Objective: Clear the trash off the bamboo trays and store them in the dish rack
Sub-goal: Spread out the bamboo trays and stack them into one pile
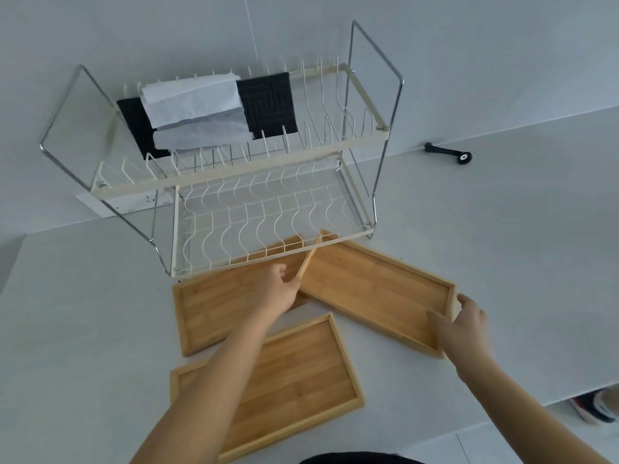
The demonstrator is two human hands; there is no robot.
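Three bamboo trays lie on the white counter in front of a two-tier wire dish rack (268,226). The right tray (375,286) is tilted, its left end raised over the left tray (214,306). My left hand (278,289) grips the raised left short rim of the right tray. My right hand (462,323) holds the tray's right end, fingers wrapped over the rim. The near tray (301,373) lies flat under my left forearm. All trays look bare. The rack's lower tier holds nothing.
On the rack's upper tier lie a black mat (271,102) and folded white paper towels (194,102). A black handle-like tool (449,152) rests on the counter at the back right. A wall socket (134,204) sits behind the rack. The counter edge runs at lower right.
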